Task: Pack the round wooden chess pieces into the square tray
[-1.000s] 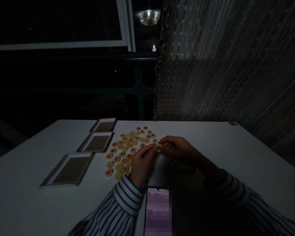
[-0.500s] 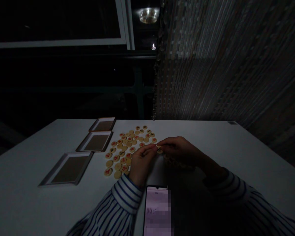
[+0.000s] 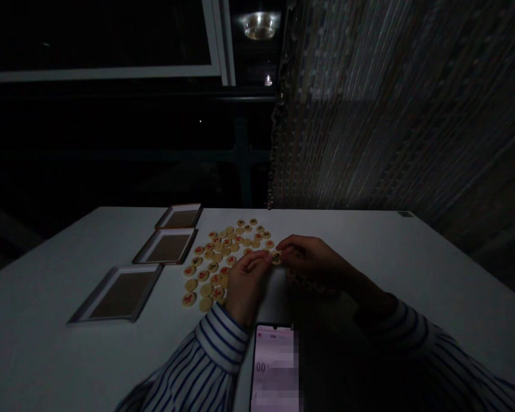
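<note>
A round wooden xiangqi piece [image 3: 276, 258] with a dark character facing up is pinched between the fingertips of both hands, just above the table. My left hand [image 3: 248, 281] touches its left edge with thumb and forefinger closed. From the other side my right hand [image 3: 312, 256] grips it in its fingertips. Left of the hands many loose xiangqi pieces [image 3: 213, 267] lie scattered, some showing red or black characters and others blank side up. More pieces [image 3: 309, 284] sit in shadow below my right hand; their layout is hard to make out.
Three shallow open trays or box lids stand on the left: a near one [image 3: 119, 294], a middle one [image 3: 168, 248] and a far one [image 3: 181, 216]. A phone [image 3: 274, 366] lies on the white table [image 3: 395, 257] in front of me. A bead curtain [image 3: 347, 114] hangs behind.
The piece has shifted slightly up and left and tilted so its character shows more clearly. My right hand has risen a little; my left hand has hardly moved.
</note>
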`<state>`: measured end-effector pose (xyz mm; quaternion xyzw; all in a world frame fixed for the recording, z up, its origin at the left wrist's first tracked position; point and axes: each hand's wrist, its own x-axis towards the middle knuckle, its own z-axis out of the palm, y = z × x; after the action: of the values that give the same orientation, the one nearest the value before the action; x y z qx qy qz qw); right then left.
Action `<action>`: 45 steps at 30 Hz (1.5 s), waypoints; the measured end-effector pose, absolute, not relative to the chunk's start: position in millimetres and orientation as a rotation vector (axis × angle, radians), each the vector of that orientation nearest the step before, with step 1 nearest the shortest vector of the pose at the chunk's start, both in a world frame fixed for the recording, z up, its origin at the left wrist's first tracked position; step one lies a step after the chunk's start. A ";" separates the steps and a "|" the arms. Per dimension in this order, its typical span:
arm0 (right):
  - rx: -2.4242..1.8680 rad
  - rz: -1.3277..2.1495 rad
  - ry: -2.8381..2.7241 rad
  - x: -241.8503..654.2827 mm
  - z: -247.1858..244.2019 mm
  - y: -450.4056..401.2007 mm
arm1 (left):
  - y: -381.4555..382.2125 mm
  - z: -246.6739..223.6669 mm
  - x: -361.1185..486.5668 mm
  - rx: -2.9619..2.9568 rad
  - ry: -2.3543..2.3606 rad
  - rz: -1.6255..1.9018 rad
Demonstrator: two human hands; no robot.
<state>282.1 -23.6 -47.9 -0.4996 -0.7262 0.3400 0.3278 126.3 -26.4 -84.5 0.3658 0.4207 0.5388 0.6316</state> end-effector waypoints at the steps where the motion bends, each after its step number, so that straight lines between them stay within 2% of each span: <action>1: -1.299 0.875 -1.907 282.4 -47.8 -23.3 | -26.5 -84.1 126.4 0.840 0.961 1.224; 12: -1.234 0.675 -2.059 284.8 -50.3 -21.1 | -25.5 -89.1 123.8 0.958 0.920 1.157; 23: -1.217 0.166 -2.341 281.9 -47.9 -22.1 | -23.6 -92.2 122.8 0.939 0.898 1.223; 38: -1.182 0.004 -2.358 284.4 -48.5 -20.6 | -23.6 -90.2 124.2 0.946 0.951 1.249; 45: -1.308 -0.036 -2.300 295.1 -45.8 -16.8 | -27.6 -89.9 126.9 1.245 1.102 1.243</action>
<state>295.1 -16.8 -45.8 -0.4791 -0.8427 -0.0134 0.2452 126.9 -27.6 -89.9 0.5166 0.4573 0.5159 0.5078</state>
